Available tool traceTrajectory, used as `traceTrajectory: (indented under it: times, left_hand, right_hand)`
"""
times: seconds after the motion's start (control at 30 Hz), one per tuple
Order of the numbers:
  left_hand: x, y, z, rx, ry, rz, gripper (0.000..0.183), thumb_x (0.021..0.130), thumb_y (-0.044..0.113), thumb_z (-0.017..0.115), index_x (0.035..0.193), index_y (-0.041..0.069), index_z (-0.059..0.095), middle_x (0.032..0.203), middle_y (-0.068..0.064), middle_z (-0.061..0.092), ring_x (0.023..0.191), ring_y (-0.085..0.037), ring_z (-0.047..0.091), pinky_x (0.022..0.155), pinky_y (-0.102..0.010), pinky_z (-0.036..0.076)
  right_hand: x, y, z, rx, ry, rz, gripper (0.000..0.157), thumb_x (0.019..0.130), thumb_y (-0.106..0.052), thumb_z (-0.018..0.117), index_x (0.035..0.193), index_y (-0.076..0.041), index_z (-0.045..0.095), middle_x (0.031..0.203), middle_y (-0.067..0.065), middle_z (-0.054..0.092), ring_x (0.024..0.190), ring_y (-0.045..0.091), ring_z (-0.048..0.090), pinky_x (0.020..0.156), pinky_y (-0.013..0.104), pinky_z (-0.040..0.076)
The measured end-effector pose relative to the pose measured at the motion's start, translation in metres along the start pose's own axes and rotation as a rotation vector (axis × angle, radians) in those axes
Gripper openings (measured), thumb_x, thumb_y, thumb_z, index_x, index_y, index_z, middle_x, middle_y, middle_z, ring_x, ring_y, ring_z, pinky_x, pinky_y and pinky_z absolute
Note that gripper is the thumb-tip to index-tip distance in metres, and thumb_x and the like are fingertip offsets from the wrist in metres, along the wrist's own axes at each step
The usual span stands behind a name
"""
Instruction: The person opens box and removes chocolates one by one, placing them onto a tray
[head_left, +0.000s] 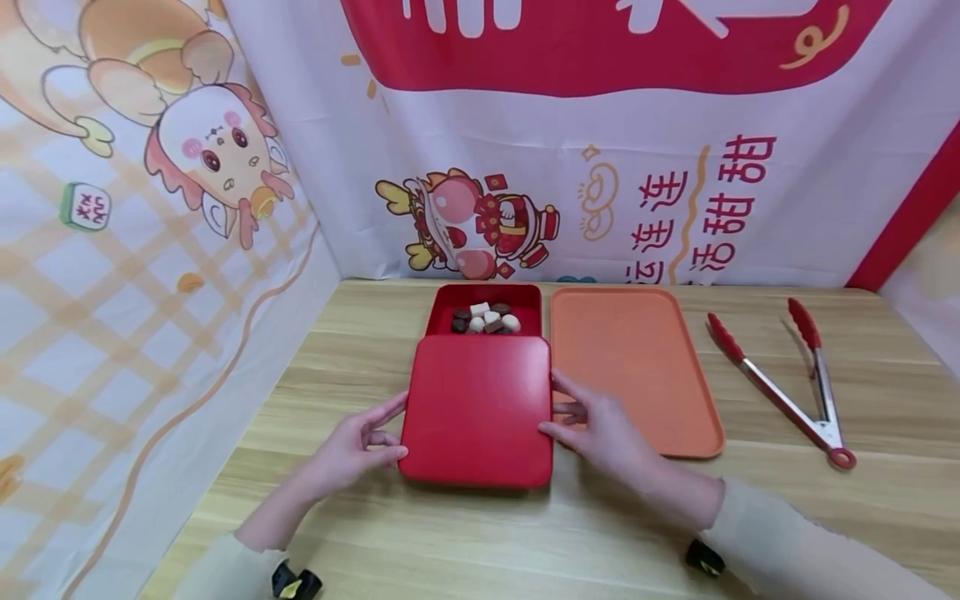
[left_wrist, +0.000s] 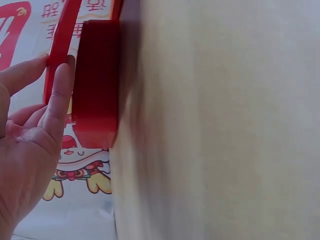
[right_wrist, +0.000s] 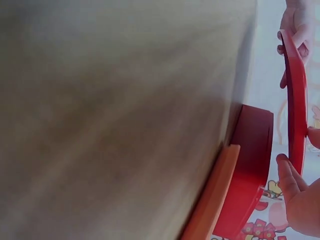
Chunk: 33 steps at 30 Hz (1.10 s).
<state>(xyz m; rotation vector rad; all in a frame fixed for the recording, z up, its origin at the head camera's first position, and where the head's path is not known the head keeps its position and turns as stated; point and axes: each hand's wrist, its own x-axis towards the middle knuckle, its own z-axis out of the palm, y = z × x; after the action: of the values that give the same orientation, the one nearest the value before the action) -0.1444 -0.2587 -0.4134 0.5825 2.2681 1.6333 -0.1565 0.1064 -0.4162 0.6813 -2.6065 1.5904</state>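
Note:
Between both hands a square red lid is held up off the table, in front of and partly over a red box. Brown and white chocolate-like pieces lie inside the box's uncovered far part. My left hand pinches the lid's left edge, thumb on one face and fingers beneath. On the opposite edge, my right hand grips it the same way. In the left wrist view, the lid stands apart from the box. A gap also shows in the right wrist view between lid and box.
An orange tray lies right beside the box. Farther right, tongs with red tips rest spread on the wooden table. A printed cloth hangs behind the table, and another patterned cloth hangs along the left.

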Motion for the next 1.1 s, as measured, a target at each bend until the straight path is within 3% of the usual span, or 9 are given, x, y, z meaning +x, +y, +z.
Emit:
traceTrajectory:
  times: [0.17,0.33,0.5,0.77,0.97,1.1]
  left_hand:
    - [-0.005,-0.004,0.004,0.004,-0.034,-0.027,0.079,0.085,-0.004,0.072,0.149,-0.008,0.026,0.149,-0.033,0.026,0.086,-0.023,0.069,0.07,-0.035,0.057]
    - [-0.007,-0.007,0.006,-0.022,-0.065,-0.077,0.083,0.085,-0.003,0.072,0.151,-0.004,0.023,0.151,-0.032,0.024,0.086,-0.025,0.069,0.068,-0.04,0.057]
    - [-0.011,-0.009,0.006,-0.002,-0.087,-0.141,0.088,0.084,0.002,0.074,0.154,0.004,0.021,0.149,-0.033,0.027,0.088,-0.027,0.069,0.07,-0.037,0.057]
    - [-0.017,-0.01,0.006,0.028,-0.123,-0.185,0.093,0.081,0.007,0.079,0.154,0.002,0.021,0.14,-0.037,0.038,0.094,-0.027,0.069,0.076,-0.032,0.056]
    - [-0.013,-0.014,0.003,0.117,-0.141,-0.119,0.089,0.081,0.006,0.079,0.15,-0.008,0.023,0.13,-0.034,0.052,0.105,-0.029,0.064,0.085,-0.033,0.053]
    - [-0.01,-0.019,0.0,0.187,-0.141,-0.088,0.089,0.08,0.007,0.08,0.149,-0.008,0.026,0.119,-0.021,0.061,0.102,-0.022,0.064,0.086,-0.032,0.052]
  right_hand:
    - [-0.004,0.007,0.002,-0.09,-0.011,-0.042,0.083,0.077,-0.015,0.084,0.147,-0.003,0.042,0.113,0.006,0.064,0.08,0.01,0.065,0.069,0.026,0.056]
    - [-0.005,0.01,0.002,-0.141,-0.039,-0.023,0.089,0.075,-0.021,0.086,0.149,-0.009,0.038,0.108,0.001,0.061,0.081,0.01,0.061,0.068,0.025,0.054]
    - [-0.011,0.01,0.005,-0.136,-0.085,0.0,0.091,0.075,-0.024,0.086,0.15,-0.007,0.036,0.105,0.001,0.061,0.081,0.011,0.061,0.067,0.026,0.054]
    - [-0.024,0.013,0.015,-0.083,-0.151,-0.014,0.089,0.076,-0.013,0.085,0.146,0.007,0.034,0.099,0.005,0.061,0.075,0.013,0.062,0.063,0.026,0.052]
    - [-0.021,0.014,0.018,-0.108,-0.17,0.023,0.091,0.076,-0.016,0.085,0.148,0.005,0.033,0.098,0.002,0.06,0.075,0.01,0.06,0.063,0.025,0.051]
    - [-0.017,0.016,0.02,-0.094,-0.185,0.031,0.092,0.076,-0.017,0.085,0.148,0.004,0.032,0.098,0.004,0.059,0.073,0.007,0.06,0.063,0.024,0.052]
